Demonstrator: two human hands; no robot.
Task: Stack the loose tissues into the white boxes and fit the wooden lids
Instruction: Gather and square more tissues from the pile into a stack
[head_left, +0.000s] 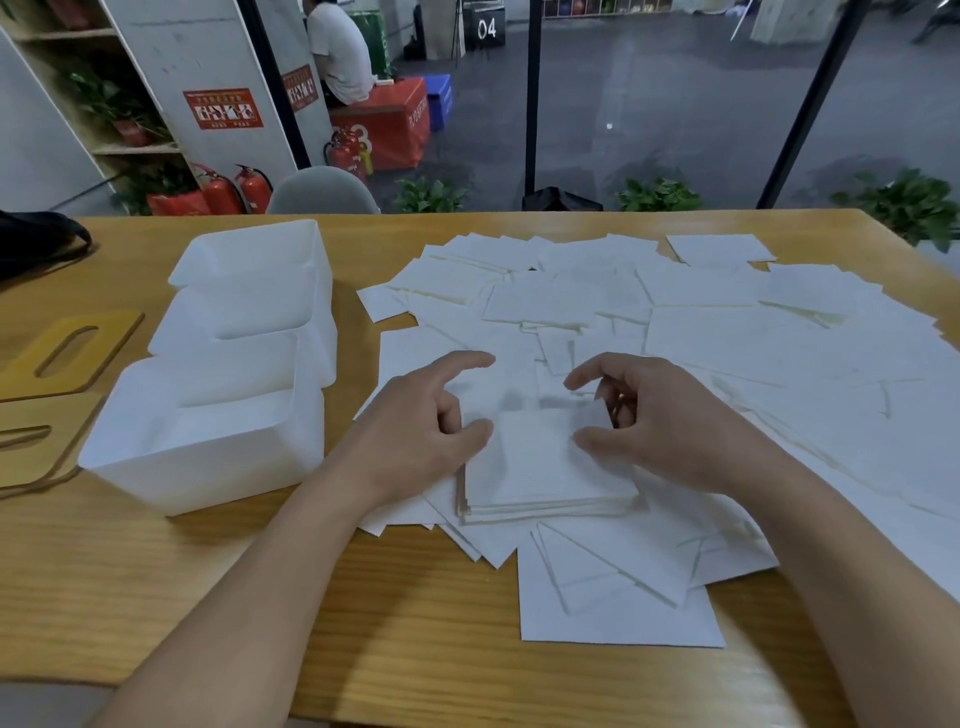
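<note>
White stack (545, 467) sits between both hands: left hand (421, 421) and right hand (654, 415) flank it, fingers loosely curled, gripping nothing; boxes (228, 364) left.

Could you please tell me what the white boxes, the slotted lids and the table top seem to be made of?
White open-topped boxes: probably plastic, with thin, smooth, faintly translucent walls. Flat tan lids with oval slots: seemingly wood or plywood, matte, with darker cut edges. Light brown table top: wood or wood-look laminate, showing straight grain lines and a soft sheen.
</note>
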